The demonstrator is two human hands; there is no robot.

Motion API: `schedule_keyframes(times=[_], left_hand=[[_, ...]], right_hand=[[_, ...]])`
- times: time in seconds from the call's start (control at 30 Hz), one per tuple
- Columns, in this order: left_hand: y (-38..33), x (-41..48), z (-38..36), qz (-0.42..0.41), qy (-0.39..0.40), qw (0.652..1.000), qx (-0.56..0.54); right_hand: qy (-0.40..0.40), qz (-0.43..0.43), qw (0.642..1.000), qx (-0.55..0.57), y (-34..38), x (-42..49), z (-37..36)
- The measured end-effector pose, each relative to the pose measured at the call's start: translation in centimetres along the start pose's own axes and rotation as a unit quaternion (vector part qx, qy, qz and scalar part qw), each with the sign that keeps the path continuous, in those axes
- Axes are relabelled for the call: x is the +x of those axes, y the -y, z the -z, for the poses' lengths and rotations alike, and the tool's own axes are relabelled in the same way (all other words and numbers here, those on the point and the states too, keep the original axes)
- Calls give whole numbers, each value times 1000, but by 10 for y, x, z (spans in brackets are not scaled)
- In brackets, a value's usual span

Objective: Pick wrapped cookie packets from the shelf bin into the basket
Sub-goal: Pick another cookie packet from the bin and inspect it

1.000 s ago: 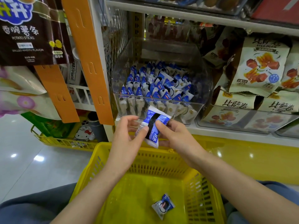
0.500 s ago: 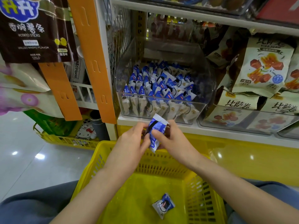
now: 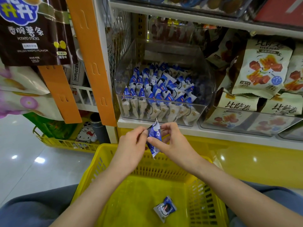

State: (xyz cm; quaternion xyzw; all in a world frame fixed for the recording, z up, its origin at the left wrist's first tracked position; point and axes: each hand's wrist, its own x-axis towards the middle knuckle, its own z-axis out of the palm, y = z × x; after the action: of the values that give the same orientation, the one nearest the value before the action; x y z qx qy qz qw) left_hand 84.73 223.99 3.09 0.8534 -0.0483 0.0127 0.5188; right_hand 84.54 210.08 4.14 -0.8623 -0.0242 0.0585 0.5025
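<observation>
A blue and white cookie packet [image 3: 155,139] hangs upright above the far rim of the yellow basket [image 3: 101,163]. My left hand [image 3: 131,148] pinches its upper left edge. My right hand [image 3: 172,143] pinches it from the right, thumb across its front. Another packet [image 3: 164,208] lies on the basket floor near the right wall. The clear shelf bin [image 3: 203,89] behind my hands holds several more blue and white packets [image 3: 157,90].
White snack bags [image 3: 262,66] fill the shelf to the right of the bin. An orange hanging strip [image 3: 91,63] and a dark potato stick bag [image 3: 31,30] hang on the left. A second yellow basket [image 3: 65,143] sits on the floor at left.
Both hands have lowered the packet a little toward the basket and turned it edge-on. The packet in the basket has not moved.
</observation>
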Motion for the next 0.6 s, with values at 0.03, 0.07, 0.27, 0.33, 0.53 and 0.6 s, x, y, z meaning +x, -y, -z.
schedule_keyframes(times=[0.03,0.07,0.27,0.33,0.53,0.6], left_hand=[[-3,0,-2,41,21,997,-64],[-5,0,-3,81,43,987,-128],[-11,-3,-2,135,87,952,-260],[-12,-3,-3,156,105,931,-312],[-17,-9,-1,86,128,947,-283],[-18,-10,2,60,115,955,-266]], right_hand=[[2,-24,999,27,1,0,1],[16,-53,996,73,3,0,3],[88,-65,978,176,5,-1,25],[49,-65,975,206,4,1,27],[-64,-2,978,197,9,4,23],[-68,11,976,207,12,4,23]])
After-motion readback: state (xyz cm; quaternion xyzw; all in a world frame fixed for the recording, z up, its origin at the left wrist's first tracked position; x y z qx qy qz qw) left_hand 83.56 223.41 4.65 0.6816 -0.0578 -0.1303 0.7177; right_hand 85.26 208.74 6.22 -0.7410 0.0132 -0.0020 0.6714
